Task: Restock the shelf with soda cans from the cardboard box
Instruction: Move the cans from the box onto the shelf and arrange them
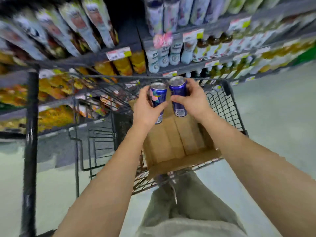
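here, both hands are raised above the open cardboard box (172, 142), each wrapped around a blue soda can. the left hand (147, 106) curls its fingers and thumb round the left can (158, 98), which bears a pink and teal patch on its side. the right hand (191, 98) grips the right can (178, 93), thumb across its front, a white label panel showing near the can's lower end. the two cans stand upright, just beside each other, silver tops facing the shelf, held over the far end of the box. the box sits in a black wire cart (220, 103), and its visible floor shows only bare cardboard. beyond the cart, the shelf (179, 67) carries rows of bottles, blurred, with price tags along its edges. pale floor (273, 117) lies to the right.
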A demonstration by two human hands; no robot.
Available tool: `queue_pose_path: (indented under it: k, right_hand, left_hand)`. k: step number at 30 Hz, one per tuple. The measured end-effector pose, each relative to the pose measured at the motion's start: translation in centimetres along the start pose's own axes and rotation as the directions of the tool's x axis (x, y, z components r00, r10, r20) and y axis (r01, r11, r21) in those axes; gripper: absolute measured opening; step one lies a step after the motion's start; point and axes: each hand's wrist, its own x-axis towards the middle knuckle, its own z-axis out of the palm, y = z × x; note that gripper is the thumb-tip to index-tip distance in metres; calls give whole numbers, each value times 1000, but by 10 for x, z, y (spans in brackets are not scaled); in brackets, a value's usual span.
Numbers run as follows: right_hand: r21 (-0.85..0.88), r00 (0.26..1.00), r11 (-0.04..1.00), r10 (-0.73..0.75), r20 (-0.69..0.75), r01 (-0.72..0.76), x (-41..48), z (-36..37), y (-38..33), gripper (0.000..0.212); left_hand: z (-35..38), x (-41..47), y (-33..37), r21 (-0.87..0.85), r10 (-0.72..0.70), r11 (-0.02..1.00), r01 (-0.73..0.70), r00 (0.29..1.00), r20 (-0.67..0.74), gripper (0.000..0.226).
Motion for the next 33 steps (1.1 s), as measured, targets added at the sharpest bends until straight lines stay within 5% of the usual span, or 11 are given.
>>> queue_pose_path:
  k: [15, 33]
  right_hand:
    - [-41, 907, 944, -327, -266, 328, -71, -201, -141, 78]
    - [-56, 826, 896, -430, -364, 441, -116, -537, -125, 83]
  left_hand:
    - [-1, -39, 244, -39, 422, 904, -427, 902, -86, 76]
    - [212, -137, 468, -16, 549, 831, -556, 824, -139, 84]
